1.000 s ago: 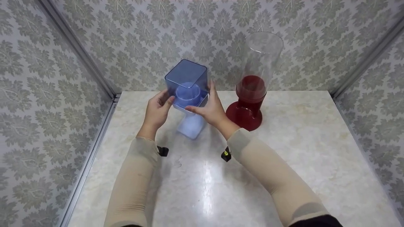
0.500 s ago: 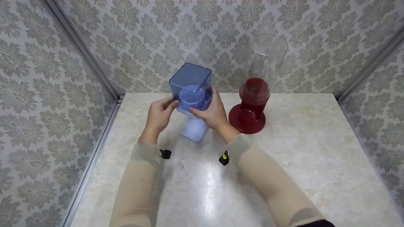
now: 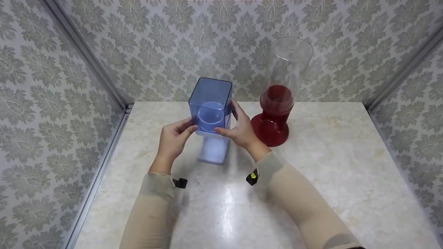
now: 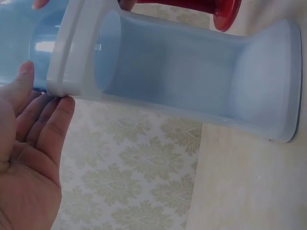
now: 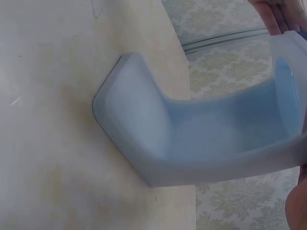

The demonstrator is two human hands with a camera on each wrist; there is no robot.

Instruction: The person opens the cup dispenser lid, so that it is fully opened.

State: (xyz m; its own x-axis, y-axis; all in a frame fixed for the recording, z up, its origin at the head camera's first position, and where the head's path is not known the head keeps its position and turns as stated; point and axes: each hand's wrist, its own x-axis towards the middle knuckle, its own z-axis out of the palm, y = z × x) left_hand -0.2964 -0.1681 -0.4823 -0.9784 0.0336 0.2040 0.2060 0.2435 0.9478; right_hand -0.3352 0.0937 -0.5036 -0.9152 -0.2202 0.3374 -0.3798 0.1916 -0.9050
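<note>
Both hands hold a blue dispenser (image 3: 211, 95), a see-through square container on a pale blue stand (image 4: 177, 72). My left hand (image 3: 173, 140) grips its left side near the collar where container and stand meet, thumb in front. Opposite it, my right hand (image 3: 243, 131) holds the right side, thumb across the front and fingers behind. A round ring shows inside the container. The stand's opening and its rounded square foot (image 5: 136, 110) are seen from the right wrist; the foot is at the tabletop, and I cannot tell if it fully rests there.
A red dispenser (image 3: 271, 129) with a tall clear cylinder (image 3: 290, 55) stands on the marbled table (image 3: 339, 145), just right of my right hand. Patterned walls (image 3: 145, 41) close off the back and sides.
The blue dispenser has turned so its front faces me more squarely, and it has come a little nearer to me. Both hands moved with it and kept hold. The red one stayed put.
</note>
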